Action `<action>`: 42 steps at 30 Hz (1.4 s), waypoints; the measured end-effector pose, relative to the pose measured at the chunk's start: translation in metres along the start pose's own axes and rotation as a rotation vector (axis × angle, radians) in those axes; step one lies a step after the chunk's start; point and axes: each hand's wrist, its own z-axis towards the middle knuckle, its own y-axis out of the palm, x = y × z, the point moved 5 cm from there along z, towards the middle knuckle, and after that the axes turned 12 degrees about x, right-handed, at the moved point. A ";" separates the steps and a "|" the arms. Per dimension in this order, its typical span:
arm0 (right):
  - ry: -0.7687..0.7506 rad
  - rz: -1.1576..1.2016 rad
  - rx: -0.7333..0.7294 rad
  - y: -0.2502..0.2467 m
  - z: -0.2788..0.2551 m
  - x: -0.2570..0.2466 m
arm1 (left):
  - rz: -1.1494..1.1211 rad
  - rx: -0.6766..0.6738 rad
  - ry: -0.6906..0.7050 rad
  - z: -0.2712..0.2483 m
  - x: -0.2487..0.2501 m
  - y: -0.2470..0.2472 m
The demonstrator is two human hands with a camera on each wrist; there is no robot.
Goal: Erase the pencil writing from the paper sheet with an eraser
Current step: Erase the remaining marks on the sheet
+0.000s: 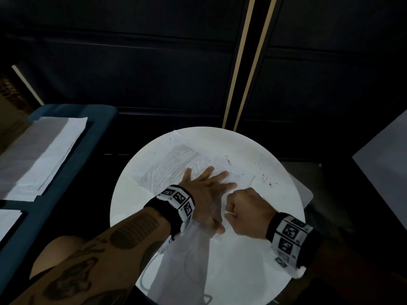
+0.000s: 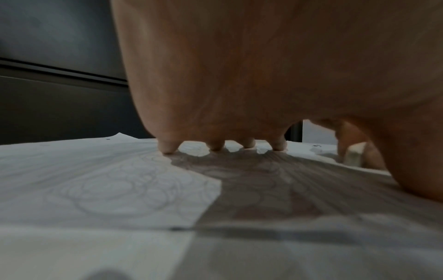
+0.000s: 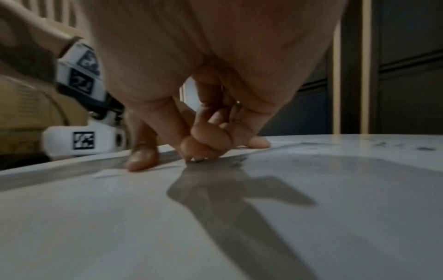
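A white paper sheet (image 1: 167,164) with grey pencil scribbles lies on a round white table (image 1: 242,271). My left hand (image 1: 204,190) lies flat on the sheet with its fingers spread. In the left wrist view its fingertips (image 2: 167,148) press the paper (image 2: 95,180) over faint pencil circles. My right hand (image 1: 246,210) is curled into a fist just right of the left thumb, at the sheet's near right part. It pinches a small pale eraser (image 2: 354,155). In the right wrist view the curled fingers (image 3: 203,147) touch down on the paper, and the eraser is mostly hidden.
Dark eraser crumbs (image 1: 266,179) are scattered on the table to the right of the sheet. A stack of white papers (image 1: 48,148) lies on a blue seat at the left. A grey panel (image 1: 385,155) stands at the right. Dark wall panels rise behind the table.
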 end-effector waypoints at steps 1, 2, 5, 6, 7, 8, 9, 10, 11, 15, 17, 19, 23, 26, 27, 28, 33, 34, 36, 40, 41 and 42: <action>0.023 0.003 0.008 -0.002 0.004 0.007 | 0.009 -0.009 0.001 0.001 0.000 -0.001; 0.088 0.011 0.040 -0.007 0.011 0.019 | 0.019 -0.019 0.005 0.001 0.002 -0.002; 0.146 0.014 0.160 -0.017 0.023 0.038 | 0.032 -0.022 0.019 0.002 0.005 -0.003; 0.119 0.010 0.136 -0.016 0.020 0.030 | 0.027 -0.019 0.021 0.001 0.005 -0.004; 0.059 0.001 0.105 -0.009 0.017 0.022 | 0.023 -0.013 0.021 0.000 0.005 -0.004; 0.020 -0.011 0.072 -0.002 0.010 0.013 | 0.022 -0.011 0.019 -0.001 0.005 -0.003; 0.000 0.004 0.049 0.001 0.005 0.008 | 0.023 -0.011 0.019 -0.001 0.005 -0.004; 0.026 0.025 0.045 -0.001 0.007 0.013 | 0.029 -0.016 0.022 0.000 0.005 -0.004; 0.076 0.043 0.078 -0.004 0.013 0.023 | 0.037 -0.023 0.027 -0.001 0.007 -0.005; 0.205 0.165 0.245 -0.027 0.025 0.061 | 0.049 -0.032 0.019 0.000 0.009 -0.006; 0.179 0.343 0.265 -0.030 0.021 0.062 | 0.048 -0.038 0.010 0.000 0.008 -0.006; 0.202 0.563 0.223 -0.028 0.013 0.059 | 0.055 -0.046 0.012 0.001 0.009 -0.005; 0.364 1.078 0.104 -0.022 -0.001 0.056 | 0.056 -0.046 0.025 -0.001 0.010 -0.007; 0.432 1.383 0.013 -0.021 -0.009 0.050 | -0.001 0.007 0.050 -0.004 0.010 -0.010; 0.435 1.433 -0.001 -0.021 -0.011 0.048 | -0.015 0.020 0.054 -0.005 0.009 -0.011; 0.439 1.461 -0.006 -0.022 -0.013 0.047 | -0.018 0.028 0.059 -0.005 0.008 -0.012; 0.429 1.219 0.132 -0.022 -0.007 0.056 | 0.029 0.043 0.075 0.002 0.008 -0.013; 0.383 1.043 0.185 -0.023 -0.004 0.058 | 0.028 0.028 0.067 0.004 0.007 -0.012; 0.258 0.656 0.269 -0.019 0.003 0.058 | 0.025 -0.009 0.060 0.006 0.005 -0.008; 0.137 0.256 0.248 -0.007 0.012 0.045 | 0.032 -0.030 0.069 0.006 0.005 -0.005; 0.079 0.217 0.211 -0.003 0.012 0.036 | 0.030 -0.023 0.064 0.005 0.005 -0.005; 0.020 0.181 0.166 0.000 0.010 0.027 | 0.024 -0.019 0.057 0.005 0.004 -0.005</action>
